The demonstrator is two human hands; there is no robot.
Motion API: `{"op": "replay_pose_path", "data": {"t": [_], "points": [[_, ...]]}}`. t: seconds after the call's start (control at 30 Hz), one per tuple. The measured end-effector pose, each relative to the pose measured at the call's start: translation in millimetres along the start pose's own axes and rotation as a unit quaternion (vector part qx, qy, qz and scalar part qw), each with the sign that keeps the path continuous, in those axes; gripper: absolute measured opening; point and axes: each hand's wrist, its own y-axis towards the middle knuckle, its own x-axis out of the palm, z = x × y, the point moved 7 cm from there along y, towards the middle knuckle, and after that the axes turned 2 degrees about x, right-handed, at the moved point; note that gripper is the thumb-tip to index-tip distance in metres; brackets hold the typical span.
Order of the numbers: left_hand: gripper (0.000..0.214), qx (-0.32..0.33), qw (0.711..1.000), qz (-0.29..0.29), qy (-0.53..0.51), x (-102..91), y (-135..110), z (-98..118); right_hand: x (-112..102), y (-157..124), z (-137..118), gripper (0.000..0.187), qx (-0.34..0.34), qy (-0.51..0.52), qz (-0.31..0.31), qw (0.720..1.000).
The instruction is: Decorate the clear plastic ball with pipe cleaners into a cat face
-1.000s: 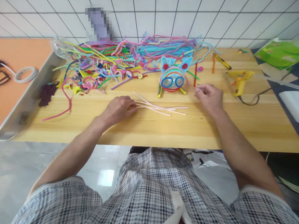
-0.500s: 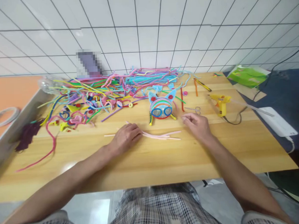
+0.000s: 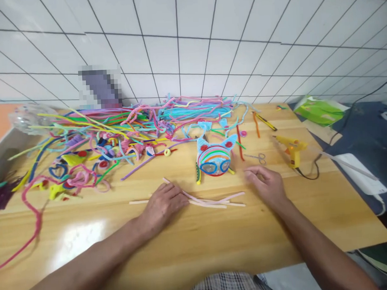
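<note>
My left hand [image 3: 165, 204] rests on the table with its fingers curled over a few pale pink pipe cleaners [image 3: 212, 202]. Their ends stick out to both sides of the hand. My right hand [image 3: 266, 185] hovers or rests to the right of them, fingers bent in towards the thumb, and nothing shows in it. Between and beyond the hands stands a pipe-cleaner animal head [image 3: 214, 157] with light blue ears, red spots, a striped top and blue glasses. A pair of scissors [image 3: 256, 158] lies just past my right hand.
Behind my left hand spreads a pile of coloured pipe cleaners [image 3: 131, 122] and small shaped pieces. To the right are a yellow glue gun [image 3: 291, 149] with a cord, a yellow cutter knife [image 3: 265, 121], a white power strip [image 3: 363, 176] and a green packet [image 3: 320, 110]. A tiled wall borders the back.
The camera view has tilted and shifted, so the table things sit lower in the picture. Both hands keep nearly the same place and pose.
</note>
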Motion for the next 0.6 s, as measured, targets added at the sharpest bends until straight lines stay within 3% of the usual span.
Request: {"op": "replay_pose_path", "data": {"t": [0.1, 0.33, 0.6], "points": [[0.039, 0.016, 0.999, 0.037, 0.018, -4.4, 3.5, 3.7, -1.6, 1.3, 5.2, 0.023, 0.016, -0.003, 0.007, 1.000], [0.038, 0.019, 1.000, 0.013, -0.019, -0.5, 4.8, 7.3, -4.3, 9.7, 32.9, 0.032, 0.079, 0.014, 0.051, 0.995], [0.029, -0.016, 0.999, 0.026, -0.044, 12.0, -1.2, 1.6, -6.0, 15.6, 39.0, 0.034, 0.076, -0.001, 0.067, 0.995]]}}
